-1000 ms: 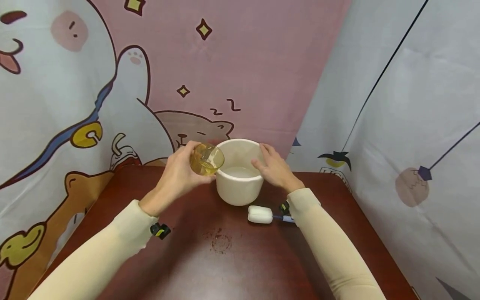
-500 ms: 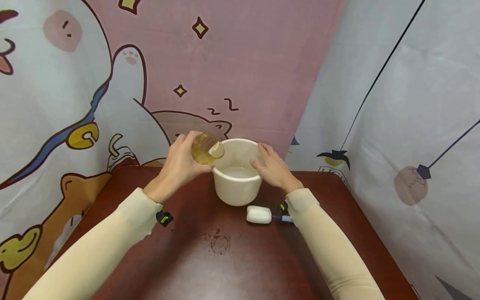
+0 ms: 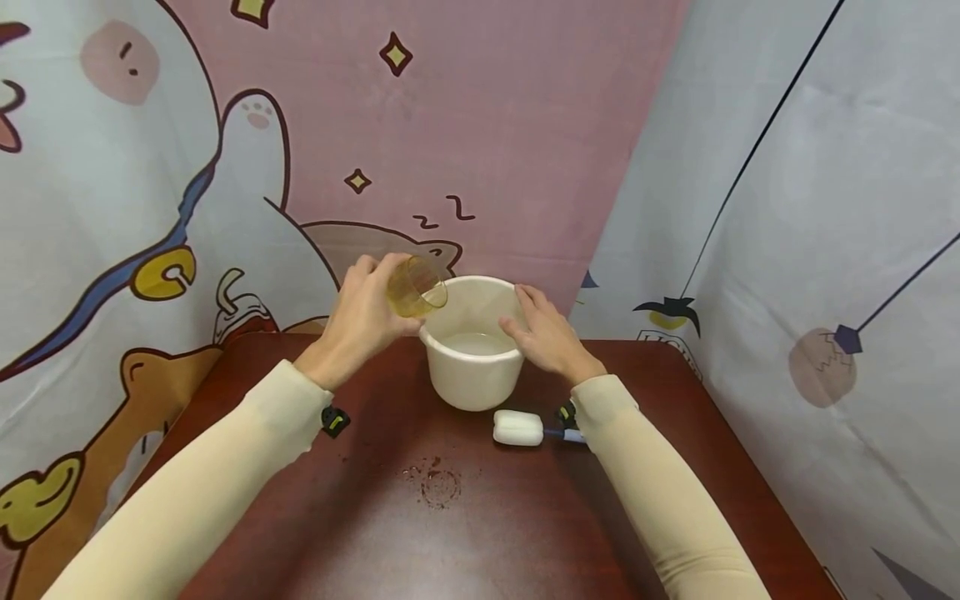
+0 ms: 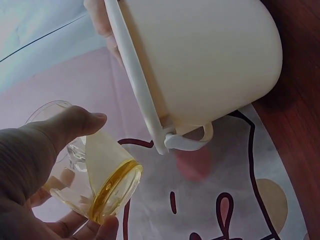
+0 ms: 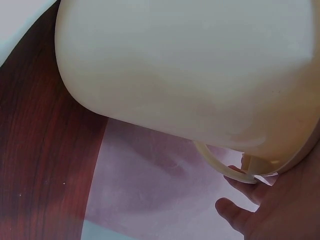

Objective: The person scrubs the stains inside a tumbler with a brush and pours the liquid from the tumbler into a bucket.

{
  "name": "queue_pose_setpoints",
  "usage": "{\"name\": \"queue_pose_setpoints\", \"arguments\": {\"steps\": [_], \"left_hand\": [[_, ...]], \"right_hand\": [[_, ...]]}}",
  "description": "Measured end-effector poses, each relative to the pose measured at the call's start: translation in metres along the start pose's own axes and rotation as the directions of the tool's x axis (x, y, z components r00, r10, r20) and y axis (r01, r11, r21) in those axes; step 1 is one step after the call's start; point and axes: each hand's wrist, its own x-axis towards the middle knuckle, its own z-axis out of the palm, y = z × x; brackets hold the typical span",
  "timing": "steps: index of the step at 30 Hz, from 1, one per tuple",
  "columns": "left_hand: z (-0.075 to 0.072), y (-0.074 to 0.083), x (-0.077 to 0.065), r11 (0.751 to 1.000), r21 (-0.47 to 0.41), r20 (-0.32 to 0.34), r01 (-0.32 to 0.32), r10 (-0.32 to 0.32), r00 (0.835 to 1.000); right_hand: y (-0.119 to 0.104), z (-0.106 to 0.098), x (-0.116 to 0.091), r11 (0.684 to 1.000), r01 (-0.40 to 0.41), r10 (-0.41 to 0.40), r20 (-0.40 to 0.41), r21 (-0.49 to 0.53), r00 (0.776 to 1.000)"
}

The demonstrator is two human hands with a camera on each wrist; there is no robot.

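My left hand [image 3: 363,310] grips a clear yellow glass cup [image 3: 415,287] above the left rim of a white bucket [image 3: 472,379]. The cup is tilted, mouth toward the bucket; pale yellow liquid seems to lie in it. In the left wrist view, thumb and fingers wrap the cup [image 4: 112,185], beside the bucket's rim and handle lug [image 4: 187,142]. My right hand [image 3: 551,337] holds the bucket's right rim, thumb on the inner side and fingers outside. In the right wrist view its fingers are by the curved handle [image 5: 220,165]. Shallow liquid seems to cover the bucket's bottom.
A white sponge brush [image 3: 519,428] with a blue handle lies in front of the bucket, partly hidden by the right sleeve. Wet ring marks [image 3: 440,488] show on the dark red table [image 3: 480,550]. Printed cloth [image 3: 540,125] hangs behind and at both sides.
My left hand has raised the cup a little and tipped it further toward the bucket. The right hand stays at the rim. The view has shifted slightly.
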Motion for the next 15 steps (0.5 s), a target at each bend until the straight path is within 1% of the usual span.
{"name": "queue_pose_setpoints", "arguments": {"steps": [6,15], "left_hand": [[0.000,0.001,0.005,1.000,0.023,-0.001,-0.008,0.008,1.000],[0.002,0.004,0.014,0.992,0.104,-0.039,-0.070,0.075,0.996]], "right_hand": [[-0.001,-0.001,-0.001,1.000,-0.001,0.001,0.002,0.000,1.000],[-0.001,0.000,0.000,1.000,-0.004,0.004,0.002,-0.004,1.000]]}}
